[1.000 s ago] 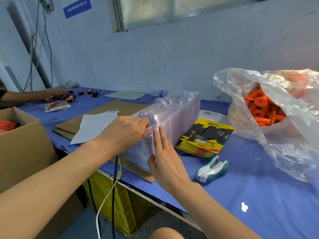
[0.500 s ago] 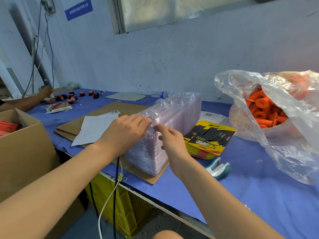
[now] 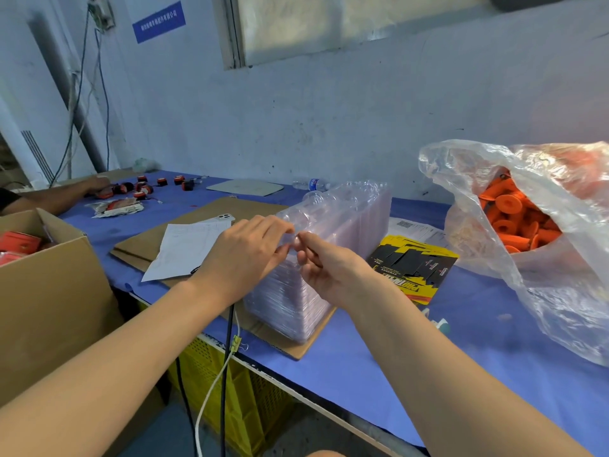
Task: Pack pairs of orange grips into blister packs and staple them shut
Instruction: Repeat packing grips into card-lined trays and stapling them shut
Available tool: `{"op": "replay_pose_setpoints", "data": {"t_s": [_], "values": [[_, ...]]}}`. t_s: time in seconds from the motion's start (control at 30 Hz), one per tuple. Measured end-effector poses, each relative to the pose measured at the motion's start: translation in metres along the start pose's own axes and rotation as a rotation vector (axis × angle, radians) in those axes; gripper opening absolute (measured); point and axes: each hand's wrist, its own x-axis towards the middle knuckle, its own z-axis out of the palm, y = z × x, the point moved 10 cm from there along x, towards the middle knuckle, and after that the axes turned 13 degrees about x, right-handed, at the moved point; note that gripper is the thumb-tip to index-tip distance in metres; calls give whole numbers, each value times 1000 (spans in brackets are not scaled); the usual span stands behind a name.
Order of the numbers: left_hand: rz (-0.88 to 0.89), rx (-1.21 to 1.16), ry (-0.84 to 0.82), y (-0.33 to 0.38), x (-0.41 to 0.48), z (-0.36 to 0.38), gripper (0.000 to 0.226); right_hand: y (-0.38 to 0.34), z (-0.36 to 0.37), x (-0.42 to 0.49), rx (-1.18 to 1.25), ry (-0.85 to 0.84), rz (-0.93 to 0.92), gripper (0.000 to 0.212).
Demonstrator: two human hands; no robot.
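Blister packs (image 3: pixel 349 232): nested stack, stood on edge on worktop (image 3: pixel 478 341). Judged light, thin, springy, slippery, prone to cling. Best taken at top rim, where left hand (image 3: pixel 244 255) and right hand (image 3: pixel 329 272) had fingers pinched on the nearest pack.

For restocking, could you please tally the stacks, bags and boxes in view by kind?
Stack of clear plastic blister packs: 1
Pile of yellow-and-black printed cards: 1
Clear plastic bag holding orange grips: 1
Brown cardboard box: 1
Total: 4
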Motion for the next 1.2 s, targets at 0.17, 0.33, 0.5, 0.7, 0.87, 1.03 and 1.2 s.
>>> {"op": "replay_pose_setpoints", "data": {"t_s": [0.17,0.33,0.5,0.7,0.87,1.03,1.2], "values": [[-61,-197,-65,-9,-2,3,38,-4,-3,1,-94,22,-54,21],[-27,-268,-155,-16,-2,14,44,-11,-8,1,-254,58,-127,23],[3,-199,-318,-25,-6,34,59,-11,-13,0,-355,51,-159,27],[-29,-244,-364,-32,-9,42,66,-11,-21,-3,-385,27,-170,34],[72,-166,-180,-26,2,18,50,-7,-21,-4,-348,9,-136,38],[-33,1,-39,-41,24,3,21,-4,-23,0,-392,34,-134,32],[-525,-36,13,-98,61,-9,23,-7,-20,-1,-470,85,-143,33]]}}
